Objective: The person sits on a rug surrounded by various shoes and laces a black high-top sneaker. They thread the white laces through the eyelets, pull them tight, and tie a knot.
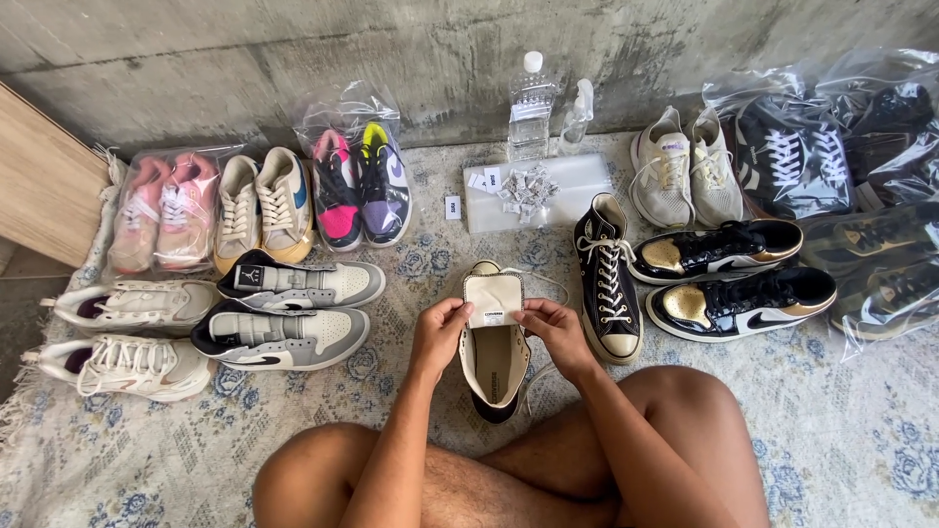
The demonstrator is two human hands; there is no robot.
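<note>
A black and cream high-top sneaker (496,376) lies on the rug in front of my crossed legs, with its opening toward me. My left hand (439,332) and my right hand (557,330) each pinch a side of its cream tongue (493,296) and hold it up. A small white label shows on the tongue. The matching black high-top (608,284) stands just to the right of my right hand.
Pairs of sneakers line the patterned rug (841,440): white and grey ones (284,337) at the left, black and gold ones (738,303) at the right, several in clear bags. A grey box (577,181), a water bottle (530,108) and a spray bottle (577,115) stand by the concrete wall.
</note>
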